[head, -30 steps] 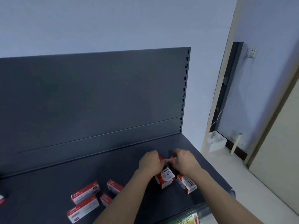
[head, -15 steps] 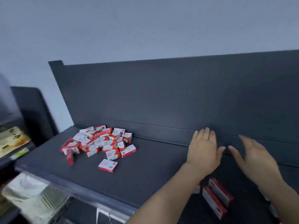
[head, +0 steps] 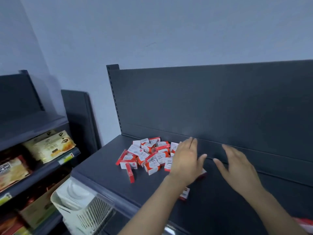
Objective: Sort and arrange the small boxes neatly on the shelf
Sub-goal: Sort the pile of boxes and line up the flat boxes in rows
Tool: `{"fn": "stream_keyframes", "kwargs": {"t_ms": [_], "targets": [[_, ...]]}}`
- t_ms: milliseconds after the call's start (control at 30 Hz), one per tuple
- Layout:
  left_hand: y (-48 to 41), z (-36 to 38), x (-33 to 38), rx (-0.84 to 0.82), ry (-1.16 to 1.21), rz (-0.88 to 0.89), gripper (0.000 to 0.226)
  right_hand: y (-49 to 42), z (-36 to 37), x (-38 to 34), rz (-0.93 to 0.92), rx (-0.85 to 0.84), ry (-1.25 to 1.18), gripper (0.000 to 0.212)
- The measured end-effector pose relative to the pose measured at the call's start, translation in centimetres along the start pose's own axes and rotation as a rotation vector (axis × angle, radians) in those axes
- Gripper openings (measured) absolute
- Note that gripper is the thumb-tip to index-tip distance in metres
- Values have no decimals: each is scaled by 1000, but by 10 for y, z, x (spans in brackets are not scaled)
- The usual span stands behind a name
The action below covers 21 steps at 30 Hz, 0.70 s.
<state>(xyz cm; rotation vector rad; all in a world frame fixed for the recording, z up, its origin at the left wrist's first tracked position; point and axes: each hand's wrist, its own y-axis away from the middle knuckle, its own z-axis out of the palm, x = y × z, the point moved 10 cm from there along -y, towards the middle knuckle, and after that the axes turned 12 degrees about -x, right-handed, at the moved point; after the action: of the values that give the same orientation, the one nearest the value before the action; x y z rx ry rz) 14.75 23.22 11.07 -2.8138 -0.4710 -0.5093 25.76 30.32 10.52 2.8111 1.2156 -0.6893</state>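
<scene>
A jumbled pile of small red-and-white boxes (head: 149, 155) lies at the left end of the dark grey shelf (head: 105, 170). My left hand (head: 187, 160) hovers over the pile's right edge with fingers straight, holding nothing and hiding a few boxes. My right hand (head: 237, 168) is spread open to the right of it, above bare shelf, also holding nothing. One box (head: 130, 173) stands on edge in front of the pile. Another box (head: 185, 194) lies under my left forearm. A red box edge (head: 304, 223) shows at the bottom right corner.
The shelf's upright back panel (head: 211, 106) rises behind the pile. A neighbouring shelf unit (head: 39, 168) at the left holds packaged goods. A white slotted basket (head: 81, 207) sits below the shelf's front edge.
The view has swung left from the shelf's right end to the pile. Both hands let go of the boxes they held and moved left, now open, with the left one at the pile.
</scene>
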Motion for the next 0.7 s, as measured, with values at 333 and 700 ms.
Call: {"fn": "stream_keyframes", "kwargs": {"t_ms": [333, 700], "targets": [[26, -48, -198, -44, -12, -177, 48, -52, 115, -123, -33, -203, 63, 57], [38, -23, -281, -177, 43, -331, 42, -70, 190, -158, -99, -353, 142, 42]]}}
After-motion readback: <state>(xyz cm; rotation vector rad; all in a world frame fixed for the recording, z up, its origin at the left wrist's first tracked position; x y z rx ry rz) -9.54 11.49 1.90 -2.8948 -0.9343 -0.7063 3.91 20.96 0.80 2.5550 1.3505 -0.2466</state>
